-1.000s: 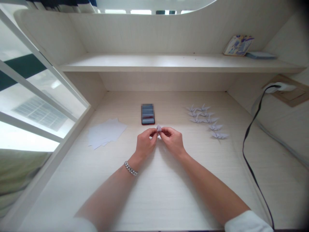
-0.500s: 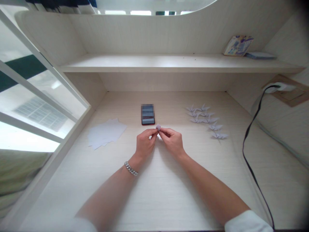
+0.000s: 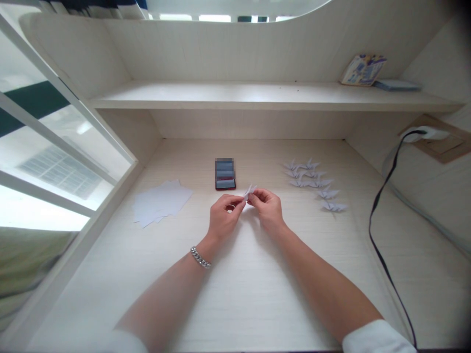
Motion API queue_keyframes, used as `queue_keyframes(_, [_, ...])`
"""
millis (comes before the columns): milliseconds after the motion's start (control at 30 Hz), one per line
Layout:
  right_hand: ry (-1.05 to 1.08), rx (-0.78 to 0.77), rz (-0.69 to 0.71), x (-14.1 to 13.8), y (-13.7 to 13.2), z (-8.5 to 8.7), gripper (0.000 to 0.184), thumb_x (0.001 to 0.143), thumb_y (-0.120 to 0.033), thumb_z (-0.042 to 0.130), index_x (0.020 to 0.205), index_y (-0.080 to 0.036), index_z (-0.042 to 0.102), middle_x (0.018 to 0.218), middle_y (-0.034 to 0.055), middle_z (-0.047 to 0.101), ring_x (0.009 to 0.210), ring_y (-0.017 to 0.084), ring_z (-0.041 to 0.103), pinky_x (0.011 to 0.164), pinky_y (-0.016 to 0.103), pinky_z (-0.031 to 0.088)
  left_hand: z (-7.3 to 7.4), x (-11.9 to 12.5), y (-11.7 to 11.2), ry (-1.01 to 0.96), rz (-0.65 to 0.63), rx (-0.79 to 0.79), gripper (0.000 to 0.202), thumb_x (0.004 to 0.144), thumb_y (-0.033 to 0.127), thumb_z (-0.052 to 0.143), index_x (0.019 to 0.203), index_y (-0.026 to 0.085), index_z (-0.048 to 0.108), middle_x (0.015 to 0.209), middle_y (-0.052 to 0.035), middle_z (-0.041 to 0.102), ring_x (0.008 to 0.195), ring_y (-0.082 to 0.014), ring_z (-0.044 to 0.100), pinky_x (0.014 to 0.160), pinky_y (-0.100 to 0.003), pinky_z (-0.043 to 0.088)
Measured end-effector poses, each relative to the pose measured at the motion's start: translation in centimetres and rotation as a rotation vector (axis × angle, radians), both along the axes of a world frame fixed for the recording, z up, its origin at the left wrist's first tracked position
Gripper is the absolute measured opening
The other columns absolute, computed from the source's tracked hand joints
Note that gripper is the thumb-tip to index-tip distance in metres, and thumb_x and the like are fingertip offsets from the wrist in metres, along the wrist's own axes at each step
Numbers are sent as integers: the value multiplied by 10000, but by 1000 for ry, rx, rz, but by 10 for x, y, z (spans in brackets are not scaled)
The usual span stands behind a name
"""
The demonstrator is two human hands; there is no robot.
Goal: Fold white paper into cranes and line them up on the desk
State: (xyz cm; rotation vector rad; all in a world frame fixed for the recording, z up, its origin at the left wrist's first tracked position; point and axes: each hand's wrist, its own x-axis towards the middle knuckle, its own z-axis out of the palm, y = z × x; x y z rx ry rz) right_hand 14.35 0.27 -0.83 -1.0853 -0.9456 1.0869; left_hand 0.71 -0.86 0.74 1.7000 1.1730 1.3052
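Observation:
A small folded piece of pale lilac paper (image 3: 249, 191) is pinched between both hands above the desk's middle. My left hand (image 3: 224, 218), with a silver chain bracelet at the wrist, grips its left end with thumb and forefinger. My right hand (image 3: 268, 208) grips its right side, fingers curled. Just beyond the hands lies a phone in a red case (image 3: 225, 174). Several finished paper cranes (image 3: 312, 182) lie in rows to the right. A loose pile of lilac paper sheets (image 3: 162, 201) lies to the left.
A black cable (image 3: 382, 206) runs from a wall plug (image 3: 429, 132) down the right side of the desk (image 3: 239, 294). A shelf (image 3: 257, 95) above holds a printed packet (image 3: 363, 68). A window frame (image 3: 66, 142) bounds the left.
Both hands have shifted slightly right and away from me, and the folded paper now sticks out more between the fingertips, tilted to the right.

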Motion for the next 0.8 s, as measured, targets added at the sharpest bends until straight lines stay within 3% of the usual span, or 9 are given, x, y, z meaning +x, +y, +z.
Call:
queue_keyframes(100, [59,-1,22,-1,0,0,251,643,-365,707,780,-170,630,728,16,666,665,151,628,708,331,530,2,-1,0,9,83,7,213,744,324,632,894,177,669,868,-58,645,740,-133,598,649,-248,505])
queue_keyframes(300, [63,-5,99,-3,-2,-1,199,658,-311,701,781,-174,626,728,1,647,659,125,608,633,265,518,3,0,1,72,68,111,180,756,304,624,883,196,691,894,-63,657,771,-135,606,662,-250,522])
queue_keyframes(533, [-34,9,86,-4,-4,0,194,676,-326,676,798,-183,629,736,11,658,661,137,606,571,250,503,1,1,-1,134,84,203,143,787,239,588,870,188,693,918,-70,656,814,-143,613,704,-269,525])
queue_keyframes(800, [-193,32,74,-4,-5,0,207,714,-346,631,823,-170,626,776,42,664,680,160,604,571,257,479,3,0,-2,156,62,62,165,812,239,547,917,188,663,910,-52,688,811,-150,630,731,-271,510])
